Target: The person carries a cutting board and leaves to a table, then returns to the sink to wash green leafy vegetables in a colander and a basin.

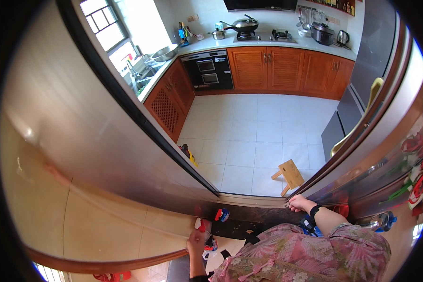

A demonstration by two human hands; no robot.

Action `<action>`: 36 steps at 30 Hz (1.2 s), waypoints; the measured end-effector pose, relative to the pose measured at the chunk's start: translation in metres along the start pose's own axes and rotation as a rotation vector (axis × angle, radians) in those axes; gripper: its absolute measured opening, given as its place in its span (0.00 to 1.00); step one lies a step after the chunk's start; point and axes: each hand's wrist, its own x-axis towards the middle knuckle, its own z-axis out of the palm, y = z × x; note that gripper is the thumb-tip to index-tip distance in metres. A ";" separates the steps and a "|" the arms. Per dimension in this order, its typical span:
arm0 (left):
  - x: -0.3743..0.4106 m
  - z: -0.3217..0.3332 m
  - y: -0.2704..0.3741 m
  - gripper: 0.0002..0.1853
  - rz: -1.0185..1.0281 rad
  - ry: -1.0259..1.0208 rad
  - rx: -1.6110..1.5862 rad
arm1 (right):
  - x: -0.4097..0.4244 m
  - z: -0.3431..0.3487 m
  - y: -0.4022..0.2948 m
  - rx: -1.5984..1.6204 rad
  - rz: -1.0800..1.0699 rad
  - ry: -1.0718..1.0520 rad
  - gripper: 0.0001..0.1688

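Observation:
My left hand point(196, 241) is low in the view with its fingers curled, beside a white and red bottle top point(200, 224). Whether it grips anything is not clear. At the kitchen doorway, my right hand point(298, 203) has bent fingers at the right end of the door sill point(253, 200), close to the edge of the right door panel point(342, 167). What lies between those fingers is hidden. A bottle with a red top and blue body point(222, 215) stands near the sill, to the right of my left hand.
Past the doorway, a small wooden stool point(291, 174) stands on white floor tiles point(243, 123). A grey refrigerator point(365, 67) is at the right. Wooden cabinets point(266, 68) line the back, below a gas stove point(264, 37) carrying a lidded wok point(245, 24). A shiny panel point(102, 141) borders the left.

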 end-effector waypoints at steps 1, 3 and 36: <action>0.026 0.007 0.015 0.12 -0.037 -0.115 -0.078 | 0.001 0.001 -0.008 0.051 0.040 -0.011 0.13; 0.075 0.026 0.046 0.13 0.076 -0.132 -0.046 | 0.005 0.005 -0.024 0.101 0.088 -0.024 0.10; 0.767 0.142 0.193 0.16 -0.114 -0.240 -0.085 | 0.416 -0.063 -0.611 -0.120 -0.022 -0.067 0.15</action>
